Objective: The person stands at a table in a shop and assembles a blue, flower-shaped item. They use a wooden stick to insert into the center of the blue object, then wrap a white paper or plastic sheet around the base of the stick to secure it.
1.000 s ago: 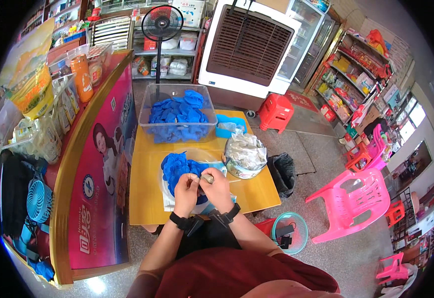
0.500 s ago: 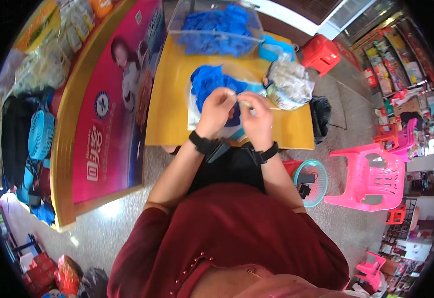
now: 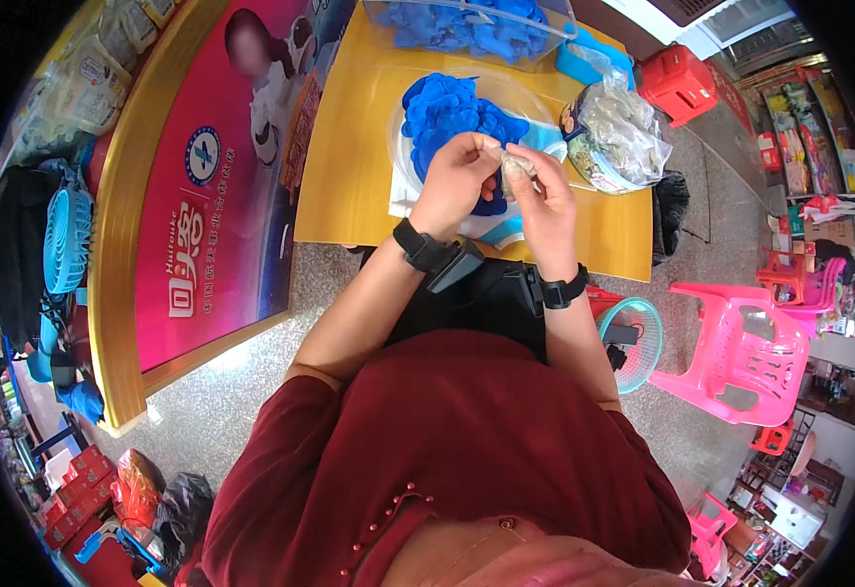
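Over the front of the yellow table, my left hand (image 3: 455,183) and my right hand (image 3: 547,205) meet at the fingertips. My right fingers close round a small, pale beige, crumpled thing (image 3: 517,170) whose kind I cannot make out. My left thumb and fingers are pinched together beside it; whatever they hold is too small to name. Just beyond and partly under my hands, a heap of blue petal-like pieces (image 3: 450,110) lies in a wide clear bowl (image 3: 397,119). A blue-and-white item (image 3: 543,137) shows at the heap's right side.
A clear tub (image 3: 557,41) with more blue pieces stands at the back of the yellow table (image 3: 339,166). To its right are a blue container (image 3: 594,67) and a round tub (image 3: 594,161) topped with crumpled plastic (image 3: 631,127). A pink chair (image 3: 741,347) and mint basket (image 3: 643,338) stand right.
My view has shifted, so the table sits higher and farther right. My hands remain together, and the pale thing in my right fingers shows more clearly.
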The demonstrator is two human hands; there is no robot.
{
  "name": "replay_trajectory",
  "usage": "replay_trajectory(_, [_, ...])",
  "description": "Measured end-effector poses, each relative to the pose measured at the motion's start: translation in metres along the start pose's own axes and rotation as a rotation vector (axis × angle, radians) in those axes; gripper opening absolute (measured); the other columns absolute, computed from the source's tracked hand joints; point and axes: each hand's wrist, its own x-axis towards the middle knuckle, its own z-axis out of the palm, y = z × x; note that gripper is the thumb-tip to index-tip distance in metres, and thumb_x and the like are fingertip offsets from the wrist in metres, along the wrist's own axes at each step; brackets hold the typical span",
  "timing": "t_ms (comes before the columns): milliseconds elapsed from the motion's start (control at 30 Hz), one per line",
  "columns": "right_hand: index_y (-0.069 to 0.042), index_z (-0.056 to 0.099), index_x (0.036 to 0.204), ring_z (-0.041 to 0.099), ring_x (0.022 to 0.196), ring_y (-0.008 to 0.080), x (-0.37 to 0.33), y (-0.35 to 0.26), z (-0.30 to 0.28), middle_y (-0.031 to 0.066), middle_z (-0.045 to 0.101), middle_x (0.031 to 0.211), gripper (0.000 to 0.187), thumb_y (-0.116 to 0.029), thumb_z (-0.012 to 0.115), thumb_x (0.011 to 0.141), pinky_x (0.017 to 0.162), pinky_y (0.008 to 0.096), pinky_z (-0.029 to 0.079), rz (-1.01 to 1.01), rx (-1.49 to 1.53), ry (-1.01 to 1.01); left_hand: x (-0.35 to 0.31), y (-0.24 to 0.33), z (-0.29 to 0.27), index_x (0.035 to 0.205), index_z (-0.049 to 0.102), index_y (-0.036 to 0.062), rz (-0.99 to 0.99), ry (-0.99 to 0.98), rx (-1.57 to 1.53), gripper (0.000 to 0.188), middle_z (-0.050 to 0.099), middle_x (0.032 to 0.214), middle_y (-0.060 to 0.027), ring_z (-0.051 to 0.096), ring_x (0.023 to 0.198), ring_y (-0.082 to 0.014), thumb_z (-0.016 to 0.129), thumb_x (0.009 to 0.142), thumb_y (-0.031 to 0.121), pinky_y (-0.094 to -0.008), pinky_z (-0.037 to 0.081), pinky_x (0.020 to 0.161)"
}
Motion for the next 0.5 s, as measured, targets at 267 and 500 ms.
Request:
replay_trajectory(267, [0.001,0.062,0.106,0.061,0.079,0.0119,-0.002,0.006,0.002,0.0062,0.063,0.096,0.019,-0.004,0.064,0.089,0.072,0.0242,0.052,0.169,0.092,0.032,-0.003,-0.003,0.009,0.101,0.058,0.0042,0.13,0.094,0.163,0.009,0.058,0.08,0.0018,0.051,0.065,-0.005,0.057,0.095,0.01,-0.0206,0.043,0.057])
replay_trajectory(500, [-0.002,0.063,0.108,0.061,0.079,0.0106,0.0,0.001,-0.009,0.0056,0.064,0.097,0.018,-0.008,0.062,0.091,0.067,0.0251,0.049,0.318,0.449,-0.046,-0.006,0.003,0.008,0.099,0.058,0.0041,0.226,0.066,0.329,0.007,0.056,0.077,0.0027,0.05,0.063,-0.0046,0.057,0.095,0.01,-0.0202,0.042,0.057])
